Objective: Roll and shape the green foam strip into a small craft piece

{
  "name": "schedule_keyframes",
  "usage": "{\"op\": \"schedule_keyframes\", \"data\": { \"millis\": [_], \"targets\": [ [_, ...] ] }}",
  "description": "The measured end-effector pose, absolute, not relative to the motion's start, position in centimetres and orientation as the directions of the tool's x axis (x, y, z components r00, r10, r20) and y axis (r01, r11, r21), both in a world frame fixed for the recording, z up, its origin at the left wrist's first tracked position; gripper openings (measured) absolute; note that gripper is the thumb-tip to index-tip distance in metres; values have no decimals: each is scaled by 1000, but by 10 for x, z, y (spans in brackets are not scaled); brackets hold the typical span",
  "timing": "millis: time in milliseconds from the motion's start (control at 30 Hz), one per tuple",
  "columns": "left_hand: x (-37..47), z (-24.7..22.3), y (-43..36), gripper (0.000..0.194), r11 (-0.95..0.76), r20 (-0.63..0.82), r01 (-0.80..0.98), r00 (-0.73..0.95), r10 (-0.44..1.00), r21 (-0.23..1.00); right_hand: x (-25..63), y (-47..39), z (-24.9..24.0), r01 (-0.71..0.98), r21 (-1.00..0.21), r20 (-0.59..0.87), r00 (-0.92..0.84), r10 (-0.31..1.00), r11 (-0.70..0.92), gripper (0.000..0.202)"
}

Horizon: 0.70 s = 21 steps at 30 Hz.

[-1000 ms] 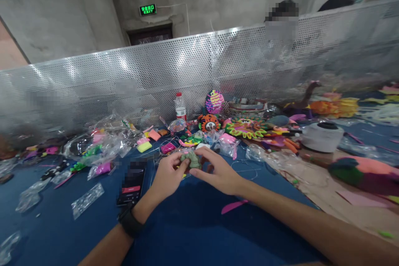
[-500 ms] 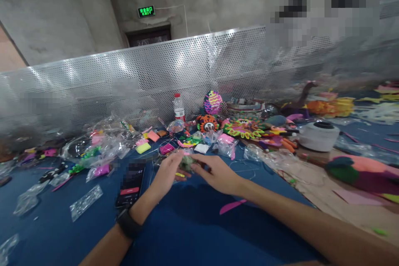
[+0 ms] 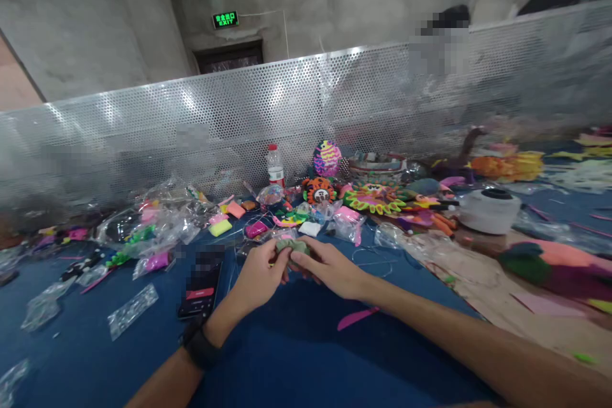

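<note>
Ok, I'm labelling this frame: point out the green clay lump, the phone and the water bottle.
green clay lump [image 3: 292, 247], head view, its top between both hands.
phone [image 3: 201, 281], head view, middle of the screen.
water bottle [image 3: 275, 171], head view, on its label.

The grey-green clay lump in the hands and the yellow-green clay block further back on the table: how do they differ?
The grey-green clay lump is dull in colour; the yellow-green clay block is bright. The lump is pinched between the left hand and right hand; the block lies untouched on the blue table. The lump looks uneven, the block neatly rectangular. Both appear to be modelling clay.
</note>
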<state>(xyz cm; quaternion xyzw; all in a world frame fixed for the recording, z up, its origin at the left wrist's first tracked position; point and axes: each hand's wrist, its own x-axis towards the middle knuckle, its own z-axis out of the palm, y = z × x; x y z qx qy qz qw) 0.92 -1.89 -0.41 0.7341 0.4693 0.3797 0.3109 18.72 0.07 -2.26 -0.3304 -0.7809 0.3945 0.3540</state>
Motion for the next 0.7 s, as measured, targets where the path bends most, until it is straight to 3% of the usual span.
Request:
{"op": "schedule_keyframes", "data": {
  "millis": [200, 333, 400, 567, 700],
  "targets": [
    [13, -4, -21, 28, -375, 292, 522, 236, 927, 766, 187, 9, -24, 314, -818, 314, -458, 832, 482, 24],
    [13, -2, -23, 42, -343, 259, 497, 231, 938, 797, 189, 14, -25, 379, -799, 315, -398, 861, 467, 23],
    [12, -1, -22, 46, -328, 245, 451, 233, 941, 830, 190, 14, -26, 350, -817, 312, -402, 861, 459, 23],
    [7, -4, -16, 32, -321, 268, 367, 189, 945, 873, 192, 7, -25, 142, -892, 299, -528, 795, 429, 8],
    [8, -8, -17, 39, -274, 206, 352, 218, 954, 895, 193, 2, -26, 139, -816, 366, -627, 687, 561, 40]
  ]
}}
